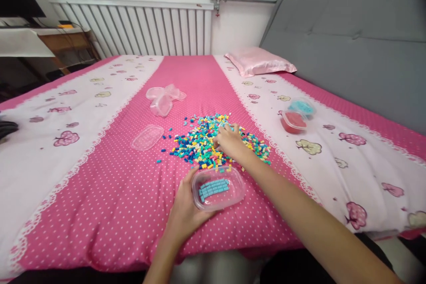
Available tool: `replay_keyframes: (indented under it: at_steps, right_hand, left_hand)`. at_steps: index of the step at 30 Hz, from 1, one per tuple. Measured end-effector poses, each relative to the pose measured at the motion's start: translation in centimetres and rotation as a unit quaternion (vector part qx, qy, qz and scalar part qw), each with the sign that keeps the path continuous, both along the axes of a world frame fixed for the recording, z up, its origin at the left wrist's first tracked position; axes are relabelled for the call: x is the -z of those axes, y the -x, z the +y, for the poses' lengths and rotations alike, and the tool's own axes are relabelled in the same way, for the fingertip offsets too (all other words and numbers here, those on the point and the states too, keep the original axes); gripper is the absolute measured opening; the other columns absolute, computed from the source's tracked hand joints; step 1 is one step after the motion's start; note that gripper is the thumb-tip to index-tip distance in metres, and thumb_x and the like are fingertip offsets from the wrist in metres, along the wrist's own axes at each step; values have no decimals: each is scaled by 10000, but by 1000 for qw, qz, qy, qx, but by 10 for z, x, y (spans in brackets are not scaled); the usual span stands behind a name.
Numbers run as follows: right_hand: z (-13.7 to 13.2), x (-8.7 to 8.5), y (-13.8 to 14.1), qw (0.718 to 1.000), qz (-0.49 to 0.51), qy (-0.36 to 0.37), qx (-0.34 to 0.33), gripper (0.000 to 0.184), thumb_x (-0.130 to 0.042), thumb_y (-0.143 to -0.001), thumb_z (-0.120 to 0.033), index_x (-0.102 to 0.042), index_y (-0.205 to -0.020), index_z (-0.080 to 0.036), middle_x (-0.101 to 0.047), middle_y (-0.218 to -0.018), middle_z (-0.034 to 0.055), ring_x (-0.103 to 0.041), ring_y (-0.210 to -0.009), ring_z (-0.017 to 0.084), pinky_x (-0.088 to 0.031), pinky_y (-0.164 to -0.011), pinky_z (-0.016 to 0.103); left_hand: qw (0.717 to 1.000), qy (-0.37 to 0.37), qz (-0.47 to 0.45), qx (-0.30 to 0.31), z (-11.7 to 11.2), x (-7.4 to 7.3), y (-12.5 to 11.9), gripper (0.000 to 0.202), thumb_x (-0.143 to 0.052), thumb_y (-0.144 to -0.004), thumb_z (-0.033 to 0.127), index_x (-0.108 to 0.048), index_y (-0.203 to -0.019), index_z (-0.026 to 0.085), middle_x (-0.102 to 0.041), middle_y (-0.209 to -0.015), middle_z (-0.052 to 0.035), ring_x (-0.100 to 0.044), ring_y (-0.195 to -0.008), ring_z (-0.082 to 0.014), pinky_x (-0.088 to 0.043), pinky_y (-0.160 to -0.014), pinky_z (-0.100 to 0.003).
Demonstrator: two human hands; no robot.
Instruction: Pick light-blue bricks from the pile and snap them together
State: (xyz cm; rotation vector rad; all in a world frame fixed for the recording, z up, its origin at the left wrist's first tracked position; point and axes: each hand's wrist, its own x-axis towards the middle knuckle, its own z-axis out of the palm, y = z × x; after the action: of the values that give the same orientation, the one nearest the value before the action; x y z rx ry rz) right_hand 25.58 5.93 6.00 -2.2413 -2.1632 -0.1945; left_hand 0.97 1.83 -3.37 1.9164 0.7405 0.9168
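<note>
My left hand (186, 208) grips a clear plastic container (236, 195) at its left side and near edge, thumb and fingers round it. Inside lie light-blue small bricks (214, 188), lined up in rows on the bottom. Just beyond the container spreads a pile of small toy bricks (196, 142) in blue, teal, yellow, white and pink. Reaching over the right part of this pile, my right hand (229, 140) has its fingers bent down and drawn together among the bricks. Its fingertips are partly hidden, so anything pinched there cannot be made out.
A clear lid (148, 137) lies left of the pile, with several empty clear containers (163, 97) behind it. To the right stand a container of red pieces (293, 122) and one of blue pieces (302, 107). A pink pillow (258, 61) rests by the grey headboard (349, 40).
</note>
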Motion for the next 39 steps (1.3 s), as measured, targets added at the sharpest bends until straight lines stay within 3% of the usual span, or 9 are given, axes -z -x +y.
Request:
replay_keyframes:
  at_steps: [3,8,13,16,19,22,27,31,39]
  right_hand:
    - [-3,-2,-2,1000,12,-15,-3,378,-672,-985,-414,-643,-1294,-198,-637,-1358,98,-636,-1195,265,-540,-1012,515]
    - [-26,-21,-4,994,85,-60,33,183,-641,-980,-304,-765,-910,-190,-756,-1083,90,-597,-1178,312,-342,-1059,590]
    - [-83,-55,9,984,172,-34,-19,133,-669,-961,-252,-793,-914,-254,-790,-911,-22,-678,-898,171,-410,-899,356]
    - [-111,-65,31,980,177,14,-86,22,-786,-893,-255,-787,-873,-264,-787,-902,-21,-671,-928,190,-387,-883,353]
    - [-115,-60,56,983,98,115,-102,51,-782,-904,-240,-784,-855,-226,-797,-952,30,-679,-930,210,-379,-795,335]
    - [-105,-50,75,981,67,158,-91,119,-759,-861,-96,-781,-784,-184,-799,-864,54,-685,-801,192,-343,-662,318]
    - [-97,-46,88,983,54,167,-53,144,-712,-818,-42,-792,-822,-162,-801,-849,57,-682,-724,171,-318,-580,307]
    - [-101,-46,94,984,31,174,-29,188,-677,-833,-37,-772,-746,-175,-767,-730,47,-665,-664,161,-341,-571,295]
    - [-95,-22,101,987,-10,156,-28,217,-632,-852,-14,-770,-865,-181,-766,-802,51,-693,-772,191,-423,-660,311]
  left_hand:
    - [1000,-10,3,13,-1,-1,-1,1046,-922,-734,407,-308,-1574,299,-559,-1470,-142,-560,-1381,-362,-486,-1145,-559]
    - [999,-34,18,13,-1,-3,-1,1012,-910,-752,409,-321,-1566,299,-564,-1461,-139,-569,-1371,-357,-470,-1159,-545]
    - [993,-107,51,3,-4,-10,-1,1004,-888,-782,466,-288,-1574,320,-560,-1462,-132,-607,-1312,-343,-502,-1109,-544]
    - [980,-187,60,-9,-8,-14,-2,981,-872,-802,475,-289,-1575,313,-591,-1431,-126,-638,-1253,-329,-540,-1049,-513]
    - [971,-232,57,-19,-10,-17,-3,956,-865,-812,468,-306,-1567,290,-626,-1389,-122,-667,-1190,-315,-570,-993,-481]
    - [972,-227,52,-18,-11,-20,-5,929,-869,-806,469,-338,-1543,272,-632,-1387,-124,-668,-1209,-319,-573,-995,-478]
    - [974,-219,51,-7,-11,-22,-5,895,-839,-837,484,-326,-1540,272,-630,-1399,-131,-654,-1260,-323,-554,-1035,-499]
    - [975,-220,42,-5,-11,-21,-5,881,-814,-859,480,-313,-1550,263,-634,-1395,-132,-660,-1251,-314,-559,-1025,-478]
    - [976,-213,42,-2,-12,-23,-7,873,-776,-883,489,-285,-1572,273,-664,-1359,-121,-684,-1203,-309,-566,-996,-469]
